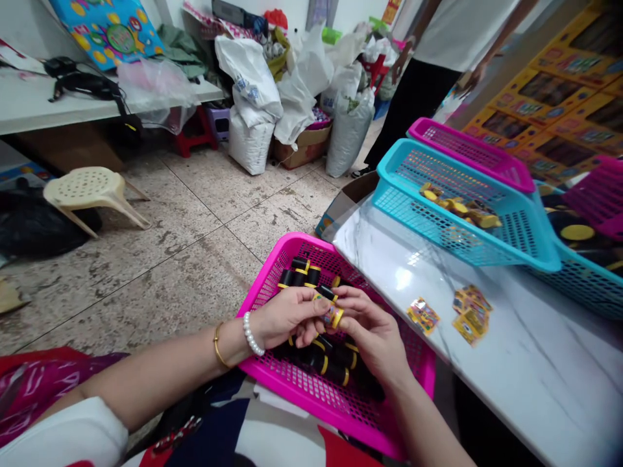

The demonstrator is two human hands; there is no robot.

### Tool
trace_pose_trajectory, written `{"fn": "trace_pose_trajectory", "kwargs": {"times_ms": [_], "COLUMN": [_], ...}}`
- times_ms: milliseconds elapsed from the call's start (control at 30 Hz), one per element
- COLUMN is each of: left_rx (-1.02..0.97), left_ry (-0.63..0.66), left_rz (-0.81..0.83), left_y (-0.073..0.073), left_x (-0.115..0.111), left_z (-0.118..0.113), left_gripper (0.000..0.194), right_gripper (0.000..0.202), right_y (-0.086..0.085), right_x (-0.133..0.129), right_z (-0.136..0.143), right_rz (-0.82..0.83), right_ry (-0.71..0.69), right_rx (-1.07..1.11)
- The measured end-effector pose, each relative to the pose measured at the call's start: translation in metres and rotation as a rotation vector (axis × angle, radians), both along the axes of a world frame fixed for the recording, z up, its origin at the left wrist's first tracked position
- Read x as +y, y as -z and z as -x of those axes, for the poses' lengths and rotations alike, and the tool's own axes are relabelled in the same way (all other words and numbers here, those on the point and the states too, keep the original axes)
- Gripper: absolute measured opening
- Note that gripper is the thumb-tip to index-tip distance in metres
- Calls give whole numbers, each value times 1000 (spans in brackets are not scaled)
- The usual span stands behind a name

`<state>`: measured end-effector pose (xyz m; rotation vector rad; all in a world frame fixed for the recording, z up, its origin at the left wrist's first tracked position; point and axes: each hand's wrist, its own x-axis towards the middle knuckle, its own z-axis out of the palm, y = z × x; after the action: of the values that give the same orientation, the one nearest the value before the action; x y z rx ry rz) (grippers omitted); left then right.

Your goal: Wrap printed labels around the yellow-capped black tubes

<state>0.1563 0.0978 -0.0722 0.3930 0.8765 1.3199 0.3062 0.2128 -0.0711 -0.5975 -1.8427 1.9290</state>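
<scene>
Over a pink basket (287, 395) on my lap, both of my hands meet at a small cylinder (333, 315) with a yellow end and a colourful label around it. My left hand (292, 314), wearing a pearl bracelet, pinches the label side between thumb and fingers. From the other side, my right hand (374, 334) grips the yellow end with curled fingers. Beneath them lie several black cylinders (335, 371) with yellow ends; my hands partly hide them. To the right, loose printed labels (471, 314) and another label pile (423, 316) rest on the marbled table (525, 370).
A blue basket (462, 243) holding yellow pieces sits on the table, with a pink basket (472, 152) behind it. Yellow display boxes (540, 91) are stacked at right. A person (438, 65) stands beyond. White sacks (250, 130) and a plastic stool (92, 188) are on the floor.
</scene>
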Motion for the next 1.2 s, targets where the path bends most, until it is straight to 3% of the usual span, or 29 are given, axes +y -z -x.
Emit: {"fn": "trace_pose_trajectory", "kwargs": {"times_ms": [167, 267, 433, 533, 700, 800, 900, 1033, 1100, 1200], "left_rx": [-71, -105, -80, 26, 267, 303, 308, 294, 285, 296], "left_ry": [-12, -35, -55, 14, 346, 385, 323, 238, 227, 192], "left_rz": [57, 70, 69, 47, 19, 45, 62, 84, 89, 70], "left_y": [4, 6, 4, 0, 5, 10, 11, 8, 6, 0], "left_x": [5, 8, 11, 7, -6, -9, -8, -5, -3, 5], "left_z": [-6, -10, -18, -26, -40, -41, -36, -27, -25, -29], "left_gripper": [40, 41, 45, 54, 48, 43, 42, 41, 40, 39], "right_gripper": [6, 12, 17, 14, 22, 34, 23, 22, 20, 17], "right_y": [-5, -6, -14, -43, -126, -149, -129, -70, -50, -41], "right_x": [-2, -6, -11, 17, 120, 153, 132, 80, 65, 53], "right_z": [-1, 0, -4, -6, -1, -7, -25, -62, -75, -75], "right_rz": [-63, -100, -337, -571, -1119, -1378, -1473, -1353, -1271, -1213], "right_ry": [50, 61, 60, 174, 663, 704, 603, 376, 383, 423], "right_rx": [27, 20, 16, -34, -32, -254, -385, -547, -582, -548]}}
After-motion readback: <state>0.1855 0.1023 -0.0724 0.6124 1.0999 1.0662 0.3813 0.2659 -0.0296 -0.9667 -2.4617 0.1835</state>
